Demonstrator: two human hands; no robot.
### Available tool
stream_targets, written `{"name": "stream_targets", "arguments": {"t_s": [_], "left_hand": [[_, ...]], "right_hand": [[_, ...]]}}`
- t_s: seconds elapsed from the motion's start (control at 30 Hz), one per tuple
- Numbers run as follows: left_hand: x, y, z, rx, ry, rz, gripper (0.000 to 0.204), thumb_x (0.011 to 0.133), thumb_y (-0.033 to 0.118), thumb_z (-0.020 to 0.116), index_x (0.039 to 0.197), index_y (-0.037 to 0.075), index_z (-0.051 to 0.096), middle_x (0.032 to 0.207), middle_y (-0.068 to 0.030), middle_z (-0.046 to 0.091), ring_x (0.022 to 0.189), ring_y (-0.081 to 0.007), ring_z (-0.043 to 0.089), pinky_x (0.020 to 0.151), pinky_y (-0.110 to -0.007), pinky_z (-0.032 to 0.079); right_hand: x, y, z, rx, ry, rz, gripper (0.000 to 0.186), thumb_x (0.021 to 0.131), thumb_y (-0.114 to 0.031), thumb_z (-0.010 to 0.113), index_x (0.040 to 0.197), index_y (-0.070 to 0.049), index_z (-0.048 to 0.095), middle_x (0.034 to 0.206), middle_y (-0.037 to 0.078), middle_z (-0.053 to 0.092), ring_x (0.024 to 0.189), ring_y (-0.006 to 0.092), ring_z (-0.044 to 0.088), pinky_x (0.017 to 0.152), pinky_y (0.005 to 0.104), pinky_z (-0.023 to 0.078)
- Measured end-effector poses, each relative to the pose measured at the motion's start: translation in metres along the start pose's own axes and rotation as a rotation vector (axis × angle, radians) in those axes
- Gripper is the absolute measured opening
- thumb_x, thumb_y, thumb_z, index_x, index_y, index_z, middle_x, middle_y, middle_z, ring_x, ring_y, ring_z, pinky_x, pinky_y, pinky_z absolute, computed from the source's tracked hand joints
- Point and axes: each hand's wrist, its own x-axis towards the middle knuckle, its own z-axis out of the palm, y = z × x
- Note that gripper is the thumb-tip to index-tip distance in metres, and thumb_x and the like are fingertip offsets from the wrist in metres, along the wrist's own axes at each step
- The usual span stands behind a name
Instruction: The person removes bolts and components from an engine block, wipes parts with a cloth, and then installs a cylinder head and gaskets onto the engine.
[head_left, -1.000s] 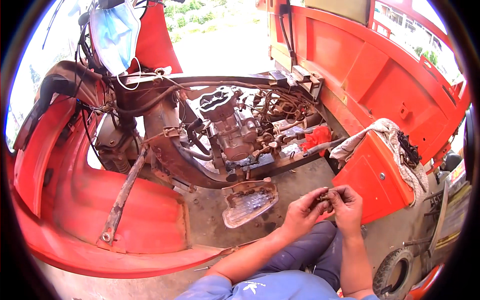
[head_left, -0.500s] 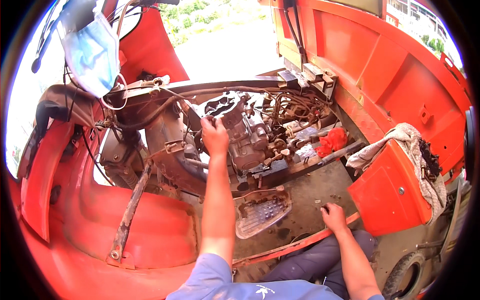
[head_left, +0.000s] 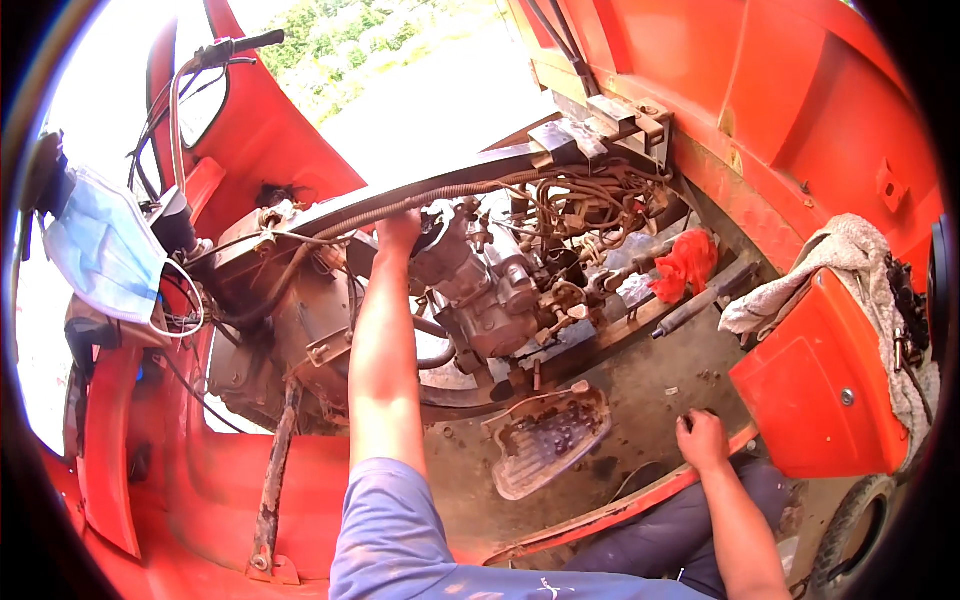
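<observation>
My left hand [head_left: 401,232] reaches past the near side of the frame to the left end of the greasy grey engine [head_left: 490,305], close to its open top. Its fingers are hidden by the hand and the parts around it. My right hand [head_left: 703,440] is low on the right, over the edge of the dirty floor plate [head_left: 650,385]. Its fingers are curled in, their tips dark; whatever they may hold cannot be made out. Left of it lies a ribbed metal foot pedal [head_left: 552,440]. A ribbed cable sleeve [head_left: 440,196] runs just above my left hand.
A red plastic bag [head_left: 686,265] lies right of the engine by tangled wires [head_left: 600,195]. A grey cloth [head_left: 815,265] drapes over a red panel [head_left: 825,385]. A blue mask [head_left: 105,250] hangs at the left near the handlebar [head_left: 245,43]. A rusty strut [head_left: 275,480] stands left of my arm.
My left hand has moved up and left, deeper behind the engine's top, and its fingers have gone from sight. The view has tilted and shifted. My right hand stays curled by the floor edge.
</observation>
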Motion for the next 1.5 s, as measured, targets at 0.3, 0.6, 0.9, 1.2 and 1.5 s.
{"name": "stream_targets", "arguments": {"t_s": [0.3,0.6,0.9,1.2,1.5], "left_hand": [[0.016,-0.007,0.006,0.075,-0.346,-0.036,0.035,0.099,0.038,0.062,0.122,0.012,0.072,0.118,-0.0196,0.071,0.11,-0.0397,0.067,0.095,-0.049,0.051],[0.015,-0.027,0.013,0.191,-0.409,0.021,0.041,0.104,0.041,0.049,0.131,0.015,0.067,0.127,-0.0194,0.067,0.125,-0.0386,0.059,0.106,-0.048,0.046],[0.024,-0.009,0.002,0.088,-0.441,-0.146,0.046,0.101,0.046,0.054,0.124,0.01,0.071,0.124,-0.0212,0.07,0.121,-0.0393,0.062,0.106,-0.048,0.046],[0.022,-0.002,-0.002,0.16,-0.446,-0.066,0.04,0.103,0.036,0.053,0.125,0.006,0.068,0.128,-0.0205,0.067,0.126,-0.038,0.06,0.108,-0.048,0.045],[0.028,-0.041,0.02,0.356,-0.559,0.091,0.034,0.104,0.029,0.048,0.119,0.004,0.066,0.116,-0.0202,0.071,0.106,-0.033,0.069,0.098,-0.047,0.052]], "right_hand": [[0.002,-0.002,0.0,-0.039,0.008,0.041,0.023,0.088,-0.02,0.069,0.085,0.003,0.069,0.089,0.026,0.069,0.087,0.0472,0.065,0.075,0.0534,0.052],[0.003,-0.002,0.0,-0.048,-0.004,0.043,0.022,0.087,-0.019,0.069,0.087,0.003,0.07,0.09,0.026,0.069,0.089,0.0468,0.066,0.076,0.0529,0.053],[0.003,0.001,0.003,-0.024,0.003,0.038,0.023,0.089,-0.022,0.068,0.086,0.001,0.068,0.09,0.025,0.069,0.089,0.0468,0.066,0.077,0.0549,0.052],[0.003,0.002,0.004,-0.038,0.0,0.036,0.022,0.088,-0.021,0.068,0.086,0.001,0.069,0.091,0.026,0.069,0.089,0.0465,0.066,0.077,0.0543,0.052],[0.003,0.001,0.004,-0.026,0.004,0.053,0.022,0.088,-0.02,0.068,0.085,0.001,0.068,0.09,0.026,0.069,0.089,0.0471,0.065,0.077,0.0549,0.052]]}}
